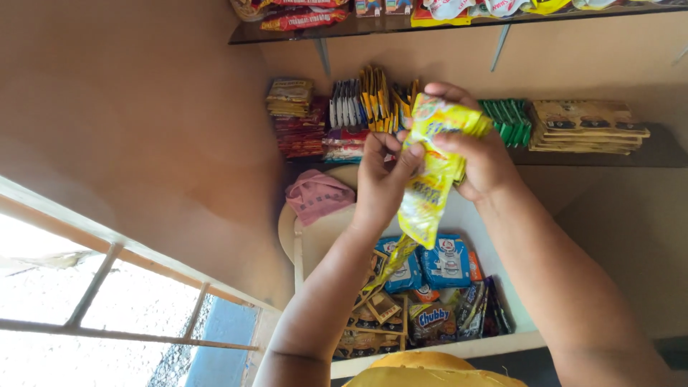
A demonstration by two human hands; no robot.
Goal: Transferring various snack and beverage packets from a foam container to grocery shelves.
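A: Both the left hand and right hand were closed on the shiny yellow plastic sachet strip, above the white tray.

B: Its dangling tail might have snagged on the packets there.

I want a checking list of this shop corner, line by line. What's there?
Surface: wall shelf carrying stacked packets.
Job's things: strip of yellow sachets, held up in front of the shelf, its tail hanging down.
Clutter: green packets, tan packet stack, pink cloth, box of mixed snack packets.
Hands: left hand and right hand both grip the strip.
Cables: nothing seen.
Surroundings: beige wall, window frame, upper shelf.
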